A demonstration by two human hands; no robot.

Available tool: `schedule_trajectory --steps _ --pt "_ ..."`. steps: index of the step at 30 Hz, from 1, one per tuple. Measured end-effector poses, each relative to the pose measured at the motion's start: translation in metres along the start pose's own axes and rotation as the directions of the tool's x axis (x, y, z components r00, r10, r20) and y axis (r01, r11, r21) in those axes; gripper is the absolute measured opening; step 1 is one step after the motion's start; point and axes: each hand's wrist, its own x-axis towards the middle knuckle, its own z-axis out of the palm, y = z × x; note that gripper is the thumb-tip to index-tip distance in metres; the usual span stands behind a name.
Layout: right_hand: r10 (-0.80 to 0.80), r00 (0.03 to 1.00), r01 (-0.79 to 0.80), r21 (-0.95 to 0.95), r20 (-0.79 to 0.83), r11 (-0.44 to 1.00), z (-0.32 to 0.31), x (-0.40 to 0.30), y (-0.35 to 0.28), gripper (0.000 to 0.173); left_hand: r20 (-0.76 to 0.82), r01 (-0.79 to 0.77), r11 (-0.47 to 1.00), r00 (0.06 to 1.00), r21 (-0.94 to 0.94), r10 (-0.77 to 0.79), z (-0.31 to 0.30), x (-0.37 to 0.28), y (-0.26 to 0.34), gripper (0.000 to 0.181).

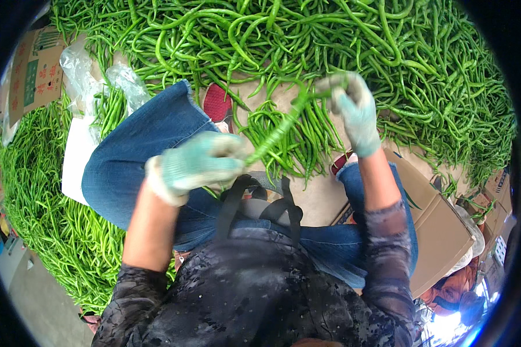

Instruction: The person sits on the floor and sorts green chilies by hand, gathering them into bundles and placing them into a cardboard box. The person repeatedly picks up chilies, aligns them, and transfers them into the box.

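My left hand [204,162], in a pale green and white knitted glove, is at the lower end of a long green chili pepper [282,128], blurred by motion. The glove's fingers are curled around that end. My right hand [351,108], gloved alike, is raised at the right by the edge of the large chili heap [295,39]. Its fingers are bent near a green pepper; blur hides whether they grip it. Between my legs a smaller pile of long green chilies [286,139] lies on the floor, its peppers roughly side by side.
Another big heap of chilies [56,208] spreads at the left. Clear plastic bags [80,78] lie near a printed cardboard box [34,73] and a white container [74,160]. An opened cardboard box [438,234] stands by my right leg. Another person [451,290] is at the lower right.
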Motion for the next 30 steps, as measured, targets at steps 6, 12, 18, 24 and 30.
schedule_trajectory --steps 6,12,18,24,30 --pt "0.075 0.615 0.712 -0.594 0.785 0.374 -0.017 -0.098 0.077 0.029 -0.638 -0.531 0.835 0.595 0.146 0.489 -0.077 -0.129 0.031 0.026" --pt "0.490 0.694 0.386 -0.847 0.528 0.366 0.034 -0.111 0.117 0.033 -0.918 -0.125 0.984 0.362 0.125 0.162 -0.218 -0.169 -0.089 0.017" --pt "0.628 0.772 0.031 -0.992 0.099 0.119 0.088 -0.106 0.166 0.050 -0.648 0.469 0.451 0.606 0.760 0.462 -0.284 -0.078 -0.165 0.034" --pt "0.625 0.773 -0.085 -0.959 0.107 0.270 0.067 -0.090 0.131 0.041 -0.715 0.496 0.608 0.675 0.621 0.180 -0.316 -0.074 -0.248 0.027" --pt "0.556 0.829 -0.308 -0.880 -0.062 0.361 0.046 -0.047 0.133 0.048 -0.838 0.384 0.914 0.536 0.131 -0.105 -0.341 -0.085 -0.226 0.024"
